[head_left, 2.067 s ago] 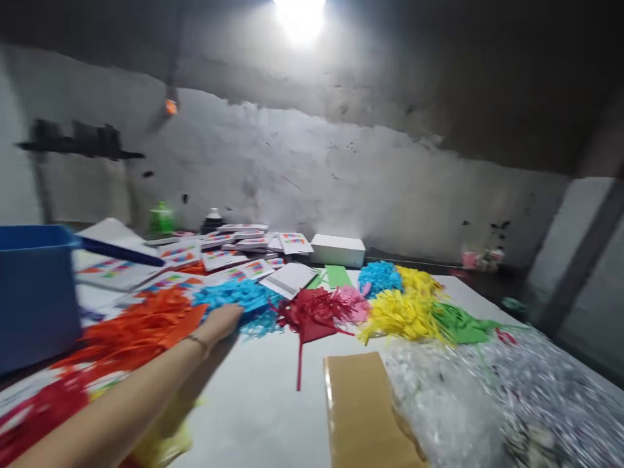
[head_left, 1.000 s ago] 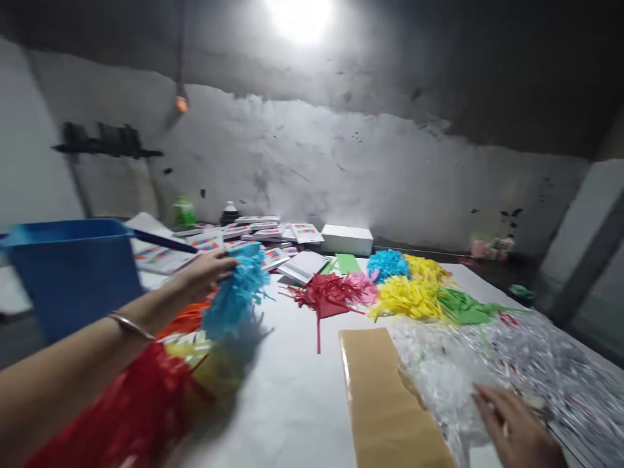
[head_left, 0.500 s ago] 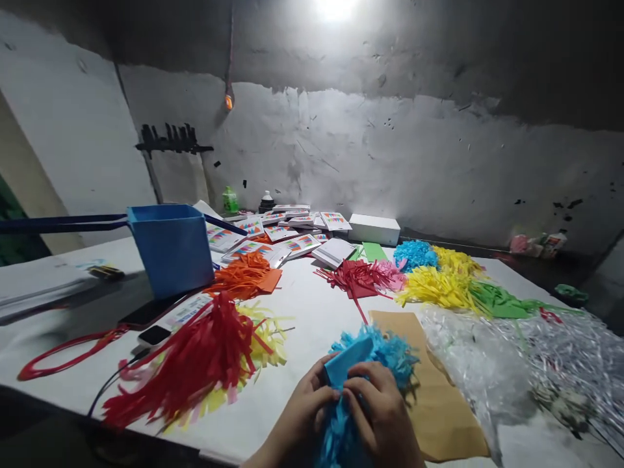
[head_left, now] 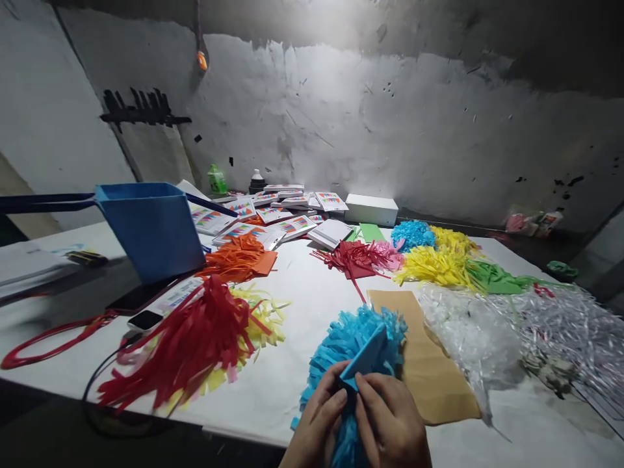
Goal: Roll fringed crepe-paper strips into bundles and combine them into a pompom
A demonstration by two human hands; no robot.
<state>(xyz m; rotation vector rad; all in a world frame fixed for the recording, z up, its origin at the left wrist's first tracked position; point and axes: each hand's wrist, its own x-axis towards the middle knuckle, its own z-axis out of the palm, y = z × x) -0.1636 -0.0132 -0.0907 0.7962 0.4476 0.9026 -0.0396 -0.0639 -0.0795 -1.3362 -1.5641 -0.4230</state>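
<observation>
Both my hands meet at the bottom middle of the view, over the near edge of the white table [head_left: 312,305]. My left hand [head_left: 319,416] and my right hand [head_left: 387,422] are closed on a bundle of blue fringed paper [head_left: 351,341]. The fingertips of both pinch its folded uncut edge, which sticks up as a flat blue corner. The fringes fan out behind and below my fingers. A brown paper sheet [head_left: 429,383] lies just right of the bundle.
A red and yellow fringe pile [head_left: 205,341] lies at the left, an orange one [head_left: 238,257] behind it beside a blue box [head_left: 151,227]. Further back are red, pink, blue, yellow and green fringe bundles [head_left: 439,263], printed packets and a white box [head_left: 371,209]. Clear plastic bags [head_left: 511,331] cover the right.
My left hand lifted the blue fringe bundle from the back left and brought it to the near edge. My right hand left the plastic bags and joined it. Both now pinch its folded edge.
</observation>
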